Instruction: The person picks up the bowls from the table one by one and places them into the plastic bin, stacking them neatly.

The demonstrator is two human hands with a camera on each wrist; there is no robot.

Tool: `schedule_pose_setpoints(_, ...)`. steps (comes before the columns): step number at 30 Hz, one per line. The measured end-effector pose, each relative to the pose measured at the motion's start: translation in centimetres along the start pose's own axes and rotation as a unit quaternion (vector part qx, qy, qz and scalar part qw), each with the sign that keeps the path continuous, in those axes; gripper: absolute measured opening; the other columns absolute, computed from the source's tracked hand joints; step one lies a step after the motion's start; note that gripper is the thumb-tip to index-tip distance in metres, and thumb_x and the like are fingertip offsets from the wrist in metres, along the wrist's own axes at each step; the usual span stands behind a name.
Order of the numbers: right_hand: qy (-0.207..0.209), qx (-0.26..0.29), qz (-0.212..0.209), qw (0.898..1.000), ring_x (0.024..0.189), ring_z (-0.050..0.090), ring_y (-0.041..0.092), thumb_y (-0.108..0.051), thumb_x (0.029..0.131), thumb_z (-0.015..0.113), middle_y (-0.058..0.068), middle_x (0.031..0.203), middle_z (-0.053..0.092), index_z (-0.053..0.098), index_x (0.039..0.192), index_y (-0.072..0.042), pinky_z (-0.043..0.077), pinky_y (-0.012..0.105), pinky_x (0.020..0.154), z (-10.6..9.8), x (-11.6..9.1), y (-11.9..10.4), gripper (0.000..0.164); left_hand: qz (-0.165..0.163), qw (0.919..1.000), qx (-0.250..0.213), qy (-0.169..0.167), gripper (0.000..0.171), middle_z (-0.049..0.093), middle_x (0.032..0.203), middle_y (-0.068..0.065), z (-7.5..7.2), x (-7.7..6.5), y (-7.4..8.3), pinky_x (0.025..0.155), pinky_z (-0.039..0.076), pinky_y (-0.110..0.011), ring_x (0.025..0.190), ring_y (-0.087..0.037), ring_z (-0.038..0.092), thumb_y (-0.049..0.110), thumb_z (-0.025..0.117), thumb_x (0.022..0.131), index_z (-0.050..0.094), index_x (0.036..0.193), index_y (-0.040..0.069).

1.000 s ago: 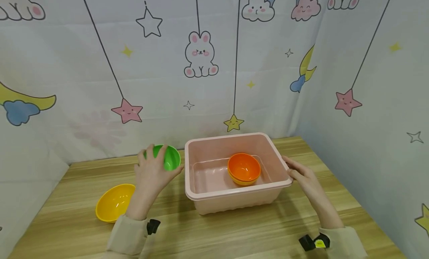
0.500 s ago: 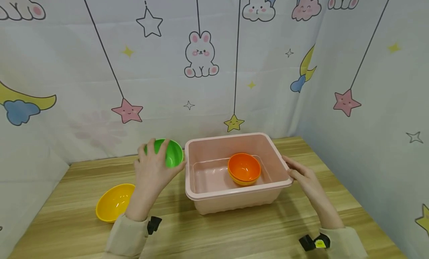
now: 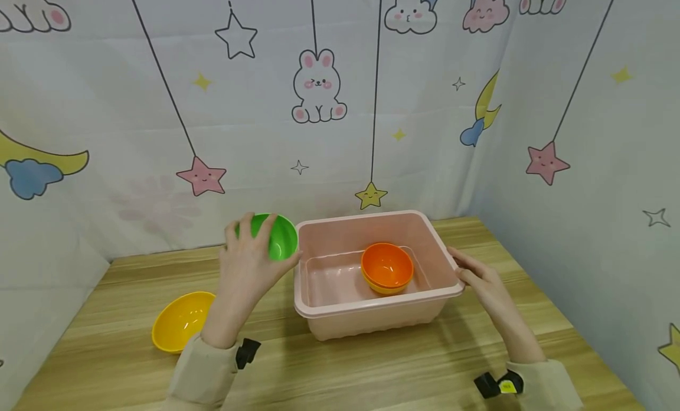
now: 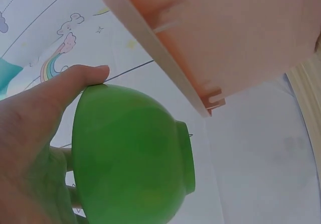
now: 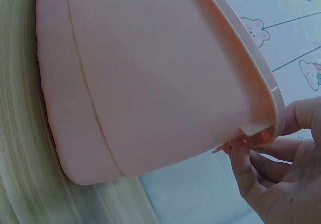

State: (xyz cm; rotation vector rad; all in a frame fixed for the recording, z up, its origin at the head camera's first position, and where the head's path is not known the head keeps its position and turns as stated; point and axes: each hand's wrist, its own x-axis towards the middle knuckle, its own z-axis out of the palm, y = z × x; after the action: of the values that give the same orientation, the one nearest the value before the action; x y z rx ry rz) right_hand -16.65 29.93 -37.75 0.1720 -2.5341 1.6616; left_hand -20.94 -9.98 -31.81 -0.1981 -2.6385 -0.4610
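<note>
My left hand grips a green bowl by its rim, fingers over the far side and thumb on the near side. In the left wrist view the green bowl is tipped on its side, raised beside the pink basin's wall. The pink basin stands on the table. Inside it, toward the right, sits an orange bowl nested in a yellow one. My right hand holds the basin's right rim; in the right wrist view its fingers pinch the rim near a corner.
A yellow bowl lies on the wooden table at the left, partly hidden by my left forearm. A white printed curtain hangs behind the table and along its sides.
My left hand has lifted the green bowl and carried it slightly right, up to the basin's left rim. The right hand and the basin have stayed in place.
</note>
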Motion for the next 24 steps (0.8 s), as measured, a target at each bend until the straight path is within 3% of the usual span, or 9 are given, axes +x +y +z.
schedule_pose_setpoints(10,-0.001,-0.005,0.002,1.0,0.107,0.048,-0.015,-0.023,0.102,0.044,0.022,0.146,0.043,0.038,0.147,-0.006,0.043,0.014,0.083,0.0,0.0,-0.1,0.048,0.012,0.9996,-0.006,-0.025,0.088,0.033,0.147,-0.023,-0.8,0.4,1.2,0.088,0.043,-0.069,0.129,-0.048,0.033,0.067,0.069,0.071,0.045,0.141,0.019)
schedule_pose_setpoints(24,0.0,0.001,0.003,1.0,0.108,0.048,-0.013,-0.021,0.102,0.044,0.021,0.146,0.044,0.038,0.147,-0.007,0.043,0.014,0.084,0.0,0.0,0.2,0.048,0.046,0.9981,0.005,-0.04,0.081,0.034,0.147,-0.021,-1.0,1.1,3.8,0.087,0.047,-0.066,0.128,-0.046,0.036,0.062,0.07,0.073,0.046,0.139,0.022)
